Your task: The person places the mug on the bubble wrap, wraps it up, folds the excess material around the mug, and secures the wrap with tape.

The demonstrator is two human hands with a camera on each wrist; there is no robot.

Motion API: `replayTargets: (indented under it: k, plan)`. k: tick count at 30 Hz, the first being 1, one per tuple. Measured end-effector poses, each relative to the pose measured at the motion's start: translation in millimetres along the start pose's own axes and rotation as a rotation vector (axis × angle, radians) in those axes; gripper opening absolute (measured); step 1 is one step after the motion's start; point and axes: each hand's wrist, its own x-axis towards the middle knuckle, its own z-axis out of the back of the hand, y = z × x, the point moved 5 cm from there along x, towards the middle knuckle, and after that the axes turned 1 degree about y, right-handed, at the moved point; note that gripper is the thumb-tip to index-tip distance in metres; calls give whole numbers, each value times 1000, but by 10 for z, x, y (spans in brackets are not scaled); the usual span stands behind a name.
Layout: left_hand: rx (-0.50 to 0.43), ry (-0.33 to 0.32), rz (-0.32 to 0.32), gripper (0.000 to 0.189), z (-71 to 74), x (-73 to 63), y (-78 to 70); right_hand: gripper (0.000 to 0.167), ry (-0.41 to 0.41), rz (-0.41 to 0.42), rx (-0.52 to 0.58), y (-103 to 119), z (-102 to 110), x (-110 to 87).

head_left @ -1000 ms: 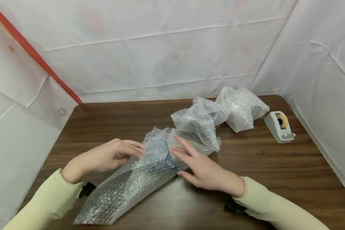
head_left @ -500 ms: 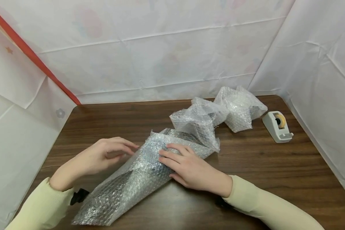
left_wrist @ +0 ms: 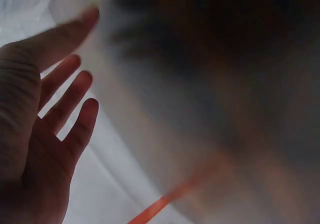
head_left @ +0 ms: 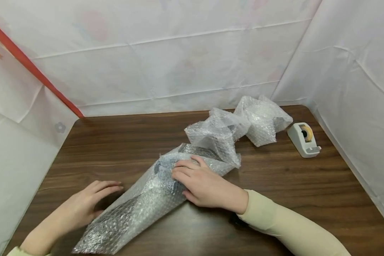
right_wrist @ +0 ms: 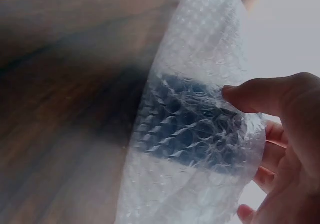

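Observation:
A long sheet of bubble wrap lies diagonally on the table, folded over a blue object. Through the plastic, only the blue colour and a blocky band show; its kind is hidden. My right hand holds the wrapped part from above, thumb on the near side and fingers bent over the top. My left hand is beside the left edge of the sheet, fingers loosely extended with nothing in them. The left wrist view shows this hand with its fingers spread apart.
Two crumpled bubble-wrap bundles sit at the back right, the nearer one against the sheet's far end. To their right stands a white tape dispenser with yellowish tape. White sheeting hangs behind the wooden table.
The wrap's upper flap has been folded down over the blue object. My right hand has shifted left onto it. My left hand has let go and moved down and left.

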Motion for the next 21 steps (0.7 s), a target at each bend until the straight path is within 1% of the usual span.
replayTargets:
  k: [3, 5, 6, 8, 9, 11, 13, 14, 17, 18, 19, 21]
  plan:
    - [-98, 11, 50, 90, -33, -38, -74, 51, 20, -7, -4, 11, -3, 38]
    - [-194, -38, 50, 93, 3, -10, -137, 53, 36, -11, -11, 11, -13, 52]
    - [-244, -71, 41, 99, 36, 16, -175, 53, 43, -13, -11, 10, -17, 55]
    - [-359, -154, -8, 109, 119, 93, -262, 54, 55, -12, -11, 7, -32, 54]
    - [-400, -199, -44, 105, 166, 138, -312, 54, 57, -10, -8, 6, -36, 51]
    - [-473, -253, -116, 90, 260, 230, -421, 54, 59, -4, 3, 5, -43, 41]
    - [-501, -270, -182, 69, 348, 311, -528, 56, 57, 2, 21, 5, -53, 29]
    - [-505, -264, -204, 56, 388, 345, -574, 57, 53, 5, 30, 6, -54, 24]
    - [-494, -239, -238, 24, 492, 436, -670, 59, 45, 5, 49, 9, -60, 15]
    - [-504, -241, -251, 18, 521, 468, -685, 59, 45, 3, 50, 9, -63, 12]
    - [-529, -251, -266, 17, 548, 500, -691, 59, 47, 0, 48, 10, -60, 10]
    - [-586, -289, -268, 18, 593, 554, -673, 59, 56, -6, 39, 12, -60, 8]
